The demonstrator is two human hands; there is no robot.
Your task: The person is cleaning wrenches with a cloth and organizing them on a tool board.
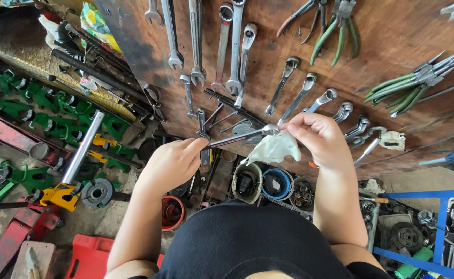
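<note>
My left hand (172,161) pinches one end of a steel combination wrench (240,138), held level in front of me. My right hand (317,138) grips the wrench's ring end together with a crumpled pale cloth (272,149) that hangs below it. Both hands are raised in front of a brown wooden tool board (392,36).
Wrenches (235,46) and green-handled pliers (335,31) hang on the board. On the floor lie green clamps (46,103), a yellow-based jack with a silver handle (77,160), red metal parts (10,237), small tubs of hardware (276,183) and a blue frame (439,227).
</note>
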